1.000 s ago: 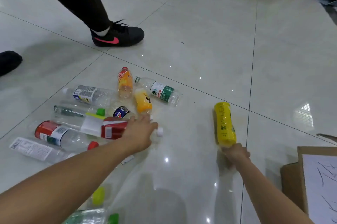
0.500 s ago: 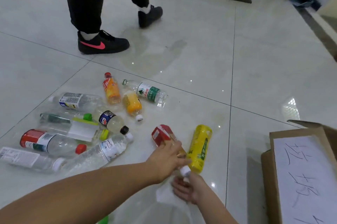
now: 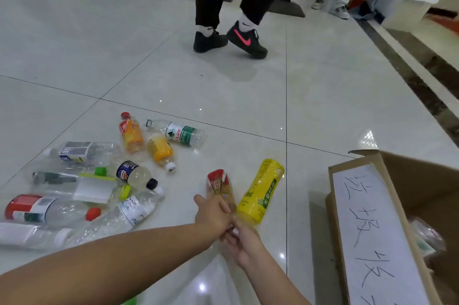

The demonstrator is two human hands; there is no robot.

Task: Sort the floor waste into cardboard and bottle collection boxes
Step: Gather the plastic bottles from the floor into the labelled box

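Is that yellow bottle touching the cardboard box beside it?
Apart. The head view shows bare floor tile between the yellow bottle and the cardboard box.

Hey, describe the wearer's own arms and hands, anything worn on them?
Both forearms are bare, with no sleeves in view. The left hand and right hand wear no gloves, and no watch, bracelet or ring shows. The fingernails look short and unpainted.
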